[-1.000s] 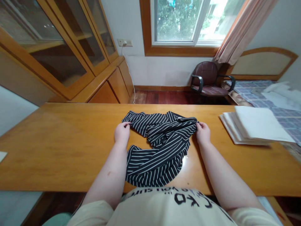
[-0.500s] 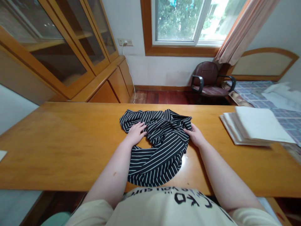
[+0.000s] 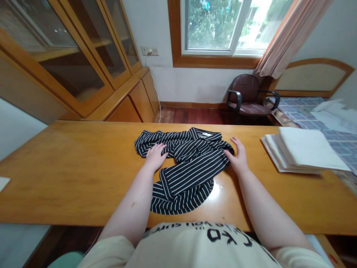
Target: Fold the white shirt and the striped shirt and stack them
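Note:
A black garment with thin white stripes (image 3: 189,167) lies crumpled on the wooden table (image 3: 69,167), straight in front of me. My left hand (image 3: 154,156) rests flat on its left part, fingers stretched out over the cloth. My right hand (image 3: 238,156) lies open at the garment's right edge, fingers spread, thumb touching the fabric. Neither hand grips anything. The garment's lower part hangs toward the near table edge.
A stack of folded white cloth (image 3: 304,150) sits on the table at the right. Behind the table are a dark red office chair (image 3: 247,95), a bed (image 3: 320,111) at the right, wooden glass-door cabinets (image 3: 83,63) at the left and a window (image 3: 220,26).
Both hands let go of the garment's corners and went flat onto it. The cloth has been pushed away from me and spread a little to the left.

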